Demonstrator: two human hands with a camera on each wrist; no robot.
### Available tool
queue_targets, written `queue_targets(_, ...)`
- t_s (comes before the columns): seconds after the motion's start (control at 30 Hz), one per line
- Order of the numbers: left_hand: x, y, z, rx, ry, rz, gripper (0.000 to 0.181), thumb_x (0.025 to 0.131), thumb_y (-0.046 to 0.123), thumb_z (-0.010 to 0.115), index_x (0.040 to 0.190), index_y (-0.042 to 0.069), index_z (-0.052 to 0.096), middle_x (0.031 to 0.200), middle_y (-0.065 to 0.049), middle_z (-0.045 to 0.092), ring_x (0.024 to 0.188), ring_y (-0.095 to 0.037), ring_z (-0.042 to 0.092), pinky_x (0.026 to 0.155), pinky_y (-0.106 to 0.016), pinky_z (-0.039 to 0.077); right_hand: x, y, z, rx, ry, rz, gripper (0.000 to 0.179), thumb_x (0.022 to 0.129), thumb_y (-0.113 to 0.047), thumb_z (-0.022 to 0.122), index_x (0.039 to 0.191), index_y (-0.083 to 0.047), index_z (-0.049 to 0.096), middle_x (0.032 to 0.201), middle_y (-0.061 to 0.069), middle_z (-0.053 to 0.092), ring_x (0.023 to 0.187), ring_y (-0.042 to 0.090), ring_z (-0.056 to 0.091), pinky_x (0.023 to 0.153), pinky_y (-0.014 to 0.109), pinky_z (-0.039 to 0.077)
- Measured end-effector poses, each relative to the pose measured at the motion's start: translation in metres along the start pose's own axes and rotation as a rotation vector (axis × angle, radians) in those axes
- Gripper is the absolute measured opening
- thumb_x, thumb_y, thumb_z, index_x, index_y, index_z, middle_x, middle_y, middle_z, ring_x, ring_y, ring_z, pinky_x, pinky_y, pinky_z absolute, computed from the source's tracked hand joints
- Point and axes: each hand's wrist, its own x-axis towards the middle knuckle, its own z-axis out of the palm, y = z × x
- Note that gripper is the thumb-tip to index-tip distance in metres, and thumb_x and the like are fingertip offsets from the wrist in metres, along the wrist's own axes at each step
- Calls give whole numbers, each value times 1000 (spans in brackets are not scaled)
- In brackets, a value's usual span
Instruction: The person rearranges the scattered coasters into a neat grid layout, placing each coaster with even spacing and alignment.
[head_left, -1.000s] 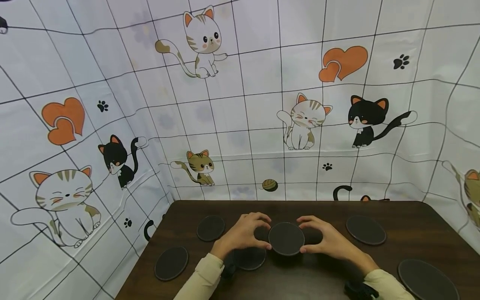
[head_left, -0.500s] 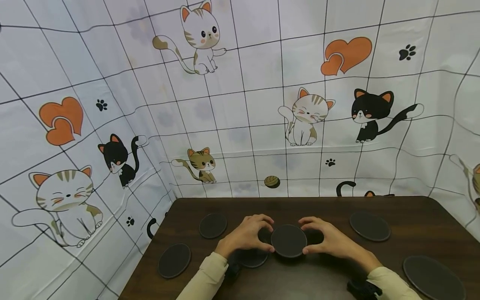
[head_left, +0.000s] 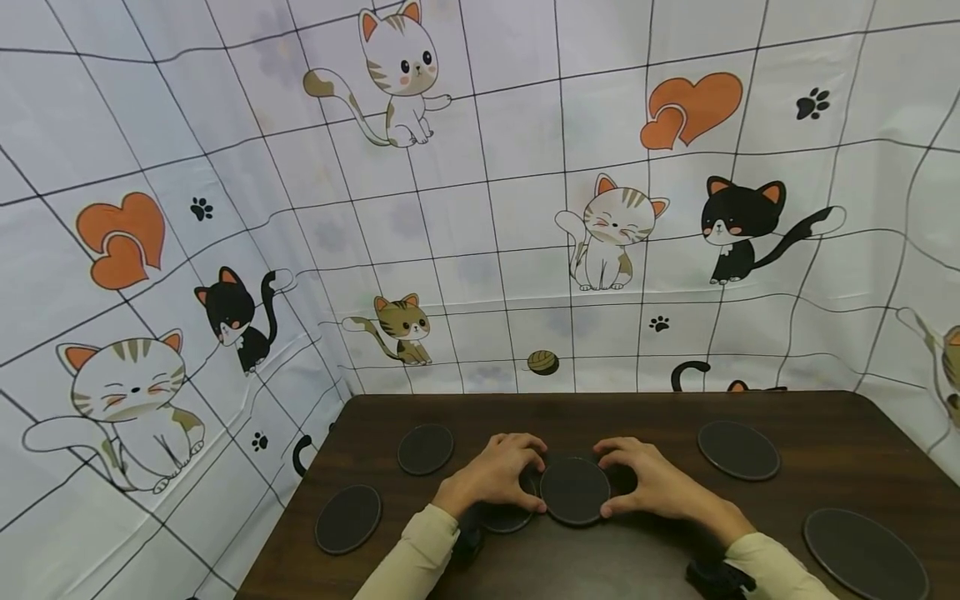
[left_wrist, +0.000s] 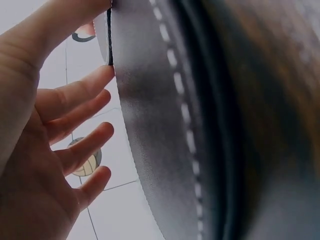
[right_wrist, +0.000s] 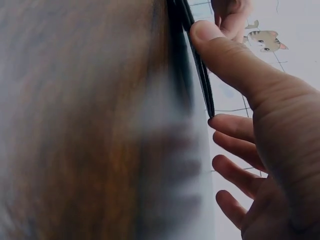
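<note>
Between my two hands is a round black coaster (head_left: pixel 575 492), at the middle of the table. My left hand (head_left: pixel 495 477) pinches its left rim with thumb and fingertips. On the opposite rim my right hand (head_left: pixel 654 483) does the same, the thumb (right_wrist: pixel 207 32) and index fingertip at the thin dark edge in the right wrist view. The coaster lies nearly flat, close over the tabletop. Partly hidden under my left hand is a second dark coaster (head_left: pixel 506 518); its stitched rim (left_wrist: pixel 182 100) fills much of the left wrist view.
More round dark coasters lie on the brown wooden table (head_left: pixel 600 408): one at back left (head_left: pixel 425 450), one at front left (head_left: pixel 348 520), one at back right (head_left: pixel 738 451) and one at front right (head_left: pixel 866 554). A cat-print cloth (head_left: pixel 487 208) hangs behind the table.
The head view has shifted a little. Both hands have lowered the held coaster slightly toward the table, and the dark shadow below it has shrunk. The other coasters stay in place.
</note>
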Motion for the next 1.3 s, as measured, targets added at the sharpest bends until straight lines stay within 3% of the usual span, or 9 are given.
queue_targets(0.4,1,2,-1,17,-40,-37,51,73,66,62,106,27,60,134,5,41,125,-17,34,100,-47,26,3,1,2,-59,21,-16,59,62,-53,79,107,-17,65,129,4,47,118,24,40,94,56,24)
queue_targets(0.7,-1,5,-4,6,-67,-40,52,73,64,64,107,25,59,134,2,40,125,-18,33,101,-47,24,2,-1,4,-125,17,0,58,61,-58,78,104,-22,64,128,0,48,117,19,40,93,54,27)
queue_targets(1.0,-4,8,-3,7,-51,-34,54,73,62,65,109,23,59,135,1,39,126,-17,33,102,-46,24,-2,-3,6,-190,10,7,59,61,-62,75,105,-24,64,126,-3,49,114,20,43,92,54,29)
queue_targets(1.3,-1,4,-2,14,-95,-44,53,72,67,62,108,28,58,137,4,37,127,-16,30,102,-46,23,1,-5,4,-254,0,-19,60,61,-66,73,102,-23,64,125,-3,50,115,17,42,91,51,32)
